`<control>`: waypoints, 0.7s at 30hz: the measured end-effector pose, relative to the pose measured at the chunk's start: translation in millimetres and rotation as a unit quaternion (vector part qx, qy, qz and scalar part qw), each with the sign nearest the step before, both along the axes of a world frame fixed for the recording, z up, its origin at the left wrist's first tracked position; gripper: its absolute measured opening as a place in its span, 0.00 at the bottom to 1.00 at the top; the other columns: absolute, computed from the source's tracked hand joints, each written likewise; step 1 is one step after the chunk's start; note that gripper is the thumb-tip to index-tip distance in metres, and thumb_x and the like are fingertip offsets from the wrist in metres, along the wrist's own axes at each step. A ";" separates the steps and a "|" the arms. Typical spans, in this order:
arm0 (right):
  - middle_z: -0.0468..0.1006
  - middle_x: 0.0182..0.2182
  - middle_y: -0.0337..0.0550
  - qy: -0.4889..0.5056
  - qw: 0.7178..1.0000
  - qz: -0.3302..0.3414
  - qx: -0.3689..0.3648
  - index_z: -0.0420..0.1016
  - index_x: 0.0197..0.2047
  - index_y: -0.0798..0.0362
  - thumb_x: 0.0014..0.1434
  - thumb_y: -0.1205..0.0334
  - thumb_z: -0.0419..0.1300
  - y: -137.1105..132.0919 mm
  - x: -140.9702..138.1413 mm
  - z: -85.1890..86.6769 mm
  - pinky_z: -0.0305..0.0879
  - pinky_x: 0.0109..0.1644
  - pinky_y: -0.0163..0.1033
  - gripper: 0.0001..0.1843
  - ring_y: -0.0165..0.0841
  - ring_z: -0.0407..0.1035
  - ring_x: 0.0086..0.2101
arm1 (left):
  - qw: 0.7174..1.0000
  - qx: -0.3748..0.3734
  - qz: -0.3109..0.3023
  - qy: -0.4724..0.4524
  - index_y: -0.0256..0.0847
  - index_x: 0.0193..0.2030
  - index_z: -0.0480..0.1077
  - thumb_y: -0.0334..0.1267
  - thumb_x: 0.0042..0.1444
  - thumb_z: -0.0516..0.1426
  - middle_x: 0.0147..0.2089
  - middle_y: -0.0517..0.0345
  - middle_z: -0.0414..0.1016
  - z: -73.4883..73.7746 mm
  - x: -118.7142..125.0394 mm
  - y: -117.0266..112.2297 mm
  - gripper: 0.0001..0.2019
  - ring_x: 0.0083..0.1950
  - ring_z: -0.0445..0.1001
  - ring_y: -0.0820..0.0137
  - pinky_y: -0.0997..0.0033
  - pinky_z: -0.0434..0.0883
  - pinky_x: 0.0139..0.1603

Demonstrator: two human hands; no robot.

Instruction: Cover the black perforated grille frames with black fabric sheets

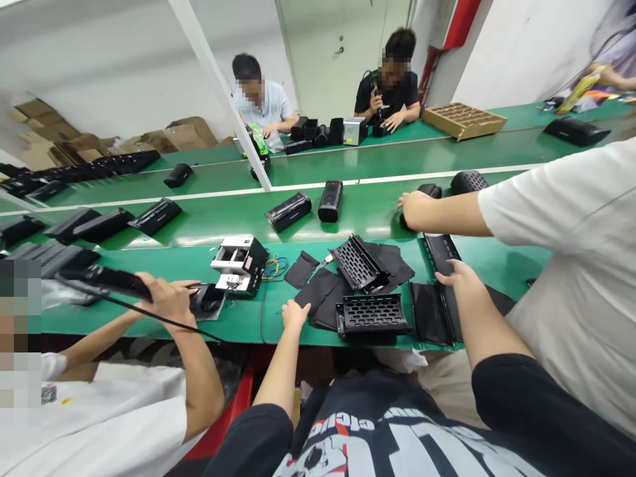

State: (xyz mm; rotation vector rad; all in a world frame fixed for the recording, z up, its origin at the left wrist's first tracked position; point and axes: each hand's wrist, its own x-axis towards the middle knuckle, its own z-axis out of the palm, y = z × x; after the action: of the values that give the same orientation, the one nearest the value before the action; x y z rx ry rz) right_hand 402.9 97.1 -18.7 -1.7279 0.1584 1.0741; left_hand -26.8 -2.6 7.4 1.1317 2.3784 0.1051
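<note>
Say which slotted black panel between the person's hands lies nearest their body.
The front panel, along the near edge of the bench; the back panel lies farther off, skewed, overlapping black sheets.

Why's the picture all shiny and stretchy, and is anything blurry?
In the head view, pale glare streaks the green conveyor belt; in the head view, the wide lens seems to stretch the edges; also in the head view, the far-right purple sleeve looks smeared, while the nearer slotted black panel looks clearer.

A co-worker's white shirt (pixel 576 305) runs off the right edge. The right hand (pixel 458 273) hides part of a black panel (pixel 441 249).
</note>
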 end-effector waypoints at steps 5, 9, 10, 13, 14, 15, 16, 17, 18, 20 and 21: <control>0.64 0.35 0.44 0.001 1.000 -0.011 0.026 0.61 0.37 0.53 0.46 0.70 0.54 -12.5 -19.8 9.3 0.66 0.27 0.31 0.12 0.27 0.66 0.30 | 0.996 0.037 0.074 -0.018 0.26 0.45 0.60 0.39 0.40 0.59 0.50 0.30 0.59 -8.5 -2.5 13.6 0.26 0.55 0.57 0.50 0.58 0.57 0.50; 0.65 0.27 0.36 -0.048 0.995 -0.007 0.090 0.63 0.33 0.53 0.43 0.71 0.54 -39.0 -50.4 8.7 0.61 0.23 0.26 0.11 0.22 0.64 0.23 | 0.986 0.094 0.087 -0.108 0.33 0.33 0.65 0.34 0.37 0.60 0.43 0.38 0.67 -13.4 -6.1 18.3 0.13 0.50 0.64 0.53 0.59 0.60 0.48; 0.66 0.26 0.34 -0.057 0.993 -0.005 0.104 0.63 0.33 0.53 0.42 0.71 0.55 -47.4 -59.7 7.6 0.60 0.23 0.25 0.11 0.22 0.63 0.23 | 0.980 0.112 0.090 -0.139 0.34 0.31 0.66 0.33 0.38 0.59 0.39 0.41 0.70 -13.7 -5.7 18.3 0.10 0.47 0.67 0.55 0.61 0.62 0.46; 0.69 0.24 0.35 -0.077 0.984 0.035 0.159 0.65 0.31 0.54 0.39 0.68 0.58 -73.8 -91.7 6.3 0.58 0.20 0.26 0.11 0.23 0.64 0.22 | 0.949 0.174 0.106 -0.239 0.35 0.30 0.66 0.32 0.42 0.57 0.32 0.48 0.73 -10.9 -1.0 18.3 0.06 0.37 0.72 0.64 0.66 0.67 0.38; 0.70 0.24 0.36 -0.087 0.975 0.073 0.192 0.66 0.31 0.54 0.39 0.66 0.58 -82.1 -103.8 8.2 0.58 0.20 0.27 0.11 0.24 0.64 0.22 | 0.937 0.193 0.111 -0.269 0.35 0.31 0.66 0.33 0.43 0.56 0.31 0.50 0.73 -8.1 1.0 18.6 0.07 0.35 0.72 0.66 0.68 0.68 0.36; 0.71 0.25 0.37 -0.100 0.962 0.118 0.224 0.66 0.32 0.54 0.40 0.64 0.59 -89.9 -116.4 11.8 0.58 0.20 0.28 0.12 0.25 0.64 0.22 | 0.926 0.210 0.114 -0.292 0.35 0.32 0.66 0.34 0.44 0.56 0.31 0.50 0.73 -4.1 3.0 19.1 0.08 0.34 0.72 0.67 0.69 0.68 0.35; 0.72 0.25 0.38 -0.111 0.947 0.168 0.249 0.67 0.32 0.54 0.41 0.62 0.59 -97.0 -129.6 17.3 0.59 0.21 0.29 0.12 0.25 0.65 0.22 | 0.913 0.226 0.117 -0.319 0.35 0.33 0.66 0.35 0.44 0.56 0.32 0.50 0.73 1.2 5.1 19.5 0.09 0.34 0.72 0.69 0.70 0.68 0.34; 0.72 0.25 0.39 -0.122 0.929 0.222 0.269 0.67 0.33 0.55 0.42 0.60 0.58 -103.4 -142.9 24.7 0.60 0.22 0.30 0.13 0.26 0.65 0.22 | 0.895 0.244 0.120 -0.353 0.35 0.33 0.67 0.37 0.44 0.57 0.32 0.50 0.73 7.8 7.4 19.7 0.10 0.33 0.72 0.70 0.71 0.68 0.34; 0.72 0.26 0.40 -0.128 0.907 0.281 0.286 0.67 0.34 0.54 0.44 0.58 0.57 -108.9 -156.0 33.8 0.61 0.24 0.32 0.13 0.27 0.65 0.23 | 0.873 0.262 0.126 -0.391 0.35 0.33 0.67 0.38 0.42 0.58 0.32 0.51 0.73 15.6 10.4 19.2 0.11 0.32 0.72 0.70 0.72 0.69 0.33; 0.73 0.27 0.41 -0.142 0.854 0.387 0.318 0.67 0.36 0.54 0.47 0.57 0.55 -117.5 -180.7 55.2 0.63 0.29 0.34 0.13 0.29 0.66 0.26 | 0.829 0.287 0.131 -0.462 0.35 0.31 0.67 0.40 0.38 0.60 0.30 0.54 0.73 34.0 19.5 15.6 0.13 0.30 0.71 0.72 0.74 0.68 0.30; 0.73 0.28 0.42 -0.156 0.821 0.436 0.334 0.68 0.36 0.54 0.49 0.57 0.54 -120.7 -191.6 66.3 0.63 0.30 0.35 0.12 0.30 0.67 0.27 | 0.813 0.292 0.126 -0.488 0.35 0.29 0.67 0.41 0.36 0.62 0.27 0.56 0.72 43.8 25.8 12.1 0.15 0.27 0.70 0.73 0.76 0.67 0.27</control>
State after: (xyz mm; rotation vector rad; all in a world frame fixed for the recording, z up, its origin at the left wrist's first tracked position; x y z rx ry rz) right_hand 211.4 -23.5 47.6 -1.2574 -1.1969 1.2322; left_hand -1.0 9.5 51.1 0.6803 1.5196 1.2571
